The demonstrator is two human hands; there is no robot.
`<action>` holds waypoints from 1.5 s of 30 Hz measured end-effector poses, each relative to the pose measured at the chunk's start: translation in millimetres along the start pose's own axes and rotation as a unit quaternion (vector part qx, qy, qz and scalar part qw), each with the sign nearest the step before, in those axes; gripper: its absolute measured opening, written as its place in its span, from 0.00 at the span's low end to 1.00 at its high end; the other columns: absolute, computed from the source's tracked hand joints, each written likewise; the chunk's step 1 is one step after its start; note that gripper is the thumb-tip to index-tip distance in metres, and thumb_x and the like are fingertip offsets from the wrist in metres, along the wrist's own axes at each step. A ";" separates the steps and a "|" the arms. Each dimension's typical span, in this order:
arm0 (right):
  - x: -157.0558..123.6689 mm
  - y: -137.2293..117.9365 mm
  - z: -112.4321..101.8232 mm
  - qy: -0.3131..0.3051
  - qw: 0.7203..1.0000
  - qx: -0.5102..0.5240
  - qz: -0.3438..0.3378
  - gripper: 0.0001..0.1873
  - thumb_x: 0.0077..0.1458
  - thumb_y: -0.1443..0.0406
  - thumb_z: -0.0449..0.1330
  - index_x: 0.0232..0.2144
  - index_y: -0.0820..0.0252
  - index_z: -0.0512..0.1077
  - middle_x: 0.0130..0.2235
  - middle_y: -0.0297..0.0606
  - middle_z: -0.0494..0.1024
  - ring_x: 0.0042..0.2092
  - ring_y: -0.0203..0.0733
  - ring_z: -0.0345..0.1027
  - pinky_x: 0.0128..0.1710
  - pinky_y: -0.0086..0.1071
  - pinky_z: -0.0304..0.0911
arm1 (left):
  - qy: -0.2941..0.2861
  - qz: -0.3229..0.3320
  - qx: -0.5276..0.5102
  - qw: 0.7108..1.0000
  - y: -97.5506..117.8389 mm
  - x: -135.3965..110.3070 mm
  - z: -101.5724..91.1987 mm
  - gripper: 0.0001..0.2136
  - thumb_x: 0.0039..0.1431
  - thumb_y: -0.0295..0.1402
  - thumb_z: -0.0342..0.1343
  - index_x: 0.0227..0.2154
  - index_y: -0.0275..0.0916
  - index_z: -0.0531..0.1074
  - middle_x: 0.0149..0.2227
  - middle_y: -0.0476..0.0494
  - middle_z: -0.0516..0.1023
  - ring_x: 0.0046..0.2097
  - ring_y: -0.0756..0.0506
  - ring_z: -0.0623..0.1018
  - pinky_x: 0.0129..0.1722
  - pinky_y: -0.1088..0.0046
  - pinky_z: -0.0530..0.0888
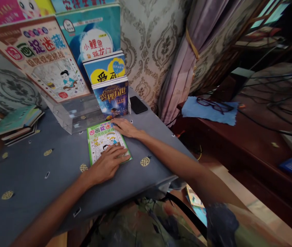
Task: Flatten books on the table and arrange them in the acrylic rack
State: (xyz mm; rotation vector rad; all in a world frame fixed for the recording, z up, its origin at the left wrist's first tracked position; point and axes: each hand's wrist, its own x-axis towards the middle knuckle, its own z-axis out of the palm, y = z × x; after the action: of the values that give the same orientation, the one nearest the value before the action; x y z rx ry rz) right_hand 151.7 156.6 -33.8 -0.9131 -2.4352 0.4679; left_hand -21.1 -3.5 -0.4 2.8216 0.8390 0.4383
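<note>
Green-edged book lies flat, cover upward, on the table, and the table is the largest thing here, grey-blue with a pattern of pineapples. Next in size comes the clear rack with upright books; at its right front stands a dark blue book, just beyond the top edge of the green-edged book, and I cannot tell if they touch. Then the two hands: the left hand rests open across the lower part of the cover, and the right hand lies open over the upper right corner. So the grip is not closed around anything. In my judgement, to keep the cover steady it is good to press lightly and evenly, and to hold the right fingertips away from the dark blue book, because a push could tip it. Smallest is the phone, beside the rack.
</note>
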 end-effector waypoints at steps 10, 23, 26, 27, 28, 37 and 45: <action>-2.3 -2.7 1.2 -0.001 1.000 -0.030 0.001 0.21 0.68 0.64 0.51 0.60 0.62 0.66 0.63 0.48 0.70 0.65 0.49 0.61 0.64 0.49 0.57 | -0.013 -0.014 -0.023 1.000 10.9 -4.4 -3.4 0.19 0.69 0.27 0.45 0.59 0.47 0.68 0.60 0.43 0.72 0.65 0.42 0.66 0.64 0.50 0.66; -3.1 -15.2 -6.7 -0.041 0.995 -0.087 0.012 0.21 0.68 0.65 0.52 0.60 0.64 0.66 0.64 0.50 0.69 0.67 0.50 0.59 0.65 0.49 0.55 | 0.136 -0.267 0.042 0.953 -129.2 -51.3 -24.7 0.18 0.68 0.36 0.44 0.52 0.38 0.73 0.55 0.37 0.77 0.56 0.41 0.75 0.58 0.56 0.72; 2.5 -27.5 -6.2 -0.059 0.989 -0.136 -0.003 0.18 0.67 0.68 0.51 0.56 0.64 0.70 0.61 0.50 0.72 0.64 0.53 0.62 0.64 0.52 0.55 | 0.150 -0.267 0.044 0.951 -128.8 -51.5 -19.2 0.17 0.68 0.34 0.44 0.51 0.38 0.74 0.54 0.38 0.77 0.55 0.41 0.76 0.58 0.56 0.72; 5.2 -33.8 -4.5 -0.068 0.987 -0.146 -0.015 0.17 0.67 0.69 0.51 0.55 0.64 0.71 0.59 0.50 0.74 0.63 0.53 0.63 0.63 0.52 0.56 | 0.154 -0.266 0.047 0.950 -128.3 -51.2 -17.6 0.17 0.68 0.34 0.44 0.51 0.38 0.74 0.54 0.39 0.77 0.54 0.41 0.76 0.58 0.56 0.71; 8.0 -41.1 -1.9 -0.078 0.985 -0.152 -0.032 0.17 0.66 0.70 0.51 0.54 0.63 0.72 0.59 0.49 0.74 0.62 0.52 0.65 0.62 0.51 0.57 | 0.159 -0.265 0.050 0.950 -128.0 -51.0 -16.2 0.17 0.68 0.33 0.44 0.51 0.39 0.74 0.54 0.39 0.78 0.54 0.41 0.76 0.58 0.56 0.71; -3.3 -116.5 34.4 -0.116 0.977 -0.092 -0.155 0.17 0.68 0.65 0.53 0.55 0.65 0.71 0.60 0.50 0.73 0.66 0.50 0.60 0.65 0.49 0.55 | 0.153 -0.274 0.057 0.948 -128.5 -54.1 -14.2 0.17 0.68 0.32 0.45 0.51 0.39 0.75 0.55 0.41 0.77 0.55 0.42 0.75 0.59 0.57 0.70; -77.1 -155.7 45.1 -0.121 0.976 -0.040 -0.174 0.23 0.68 0.64 0.53 0.62 0.68 0.65 0.65 0.52 0.66 0.69 0.48 0.54 0.68 0.46 0.54 | 0.135 -0.286 0.057 0.947 -125.5 -52.6 -17.5 0.18 0.67 0.33 0.44 0.52 0.40 0.75 0.56 0.41 0.77 0.57 0.42 0.74 0.59 0.57 0.69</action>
State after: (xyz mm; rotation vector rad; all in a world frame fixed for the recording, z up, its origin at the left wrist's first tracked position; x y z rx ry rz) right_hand 97.1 -14.0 -22.4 -0.4602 -2.7788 0.3725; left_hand -132.4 72.6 -26.0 2.4662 1.7159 0.6989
